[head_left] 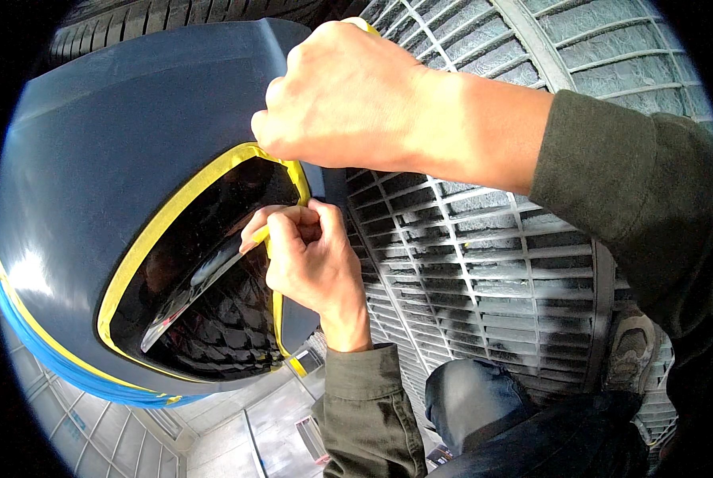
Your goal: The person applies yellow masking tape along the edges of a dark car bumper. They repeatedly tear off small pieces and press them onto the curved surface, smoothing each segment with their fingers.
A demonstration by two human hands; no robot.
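A dark blue-grey car bumper [125, 119] with a matt surface fills the left. Yellow masking tape [162, 215] runs round the rim of its black opening, which holds a honeycomb grille [229, 323] and a shiny trim strip [193, 299]. My left hand [304, 251] is closed at the opening's right edge, pinching a piece of the tape between thumb and fingers. Above it, my right hand [340, 99] is curled into a fist over the upper corner of the taped edge. Something yellow peeks out past that fist; its fingertips and most of what they hold are hidden.
A metal floor grating [484, 271] stretches under and to the right of the bumper. Blue sheeting [77, 382] edges the bumper at lower left. A tyre [125, 28] lies behind it. My bent knee [476, 406] and shoe [634, 350] are at lower right.
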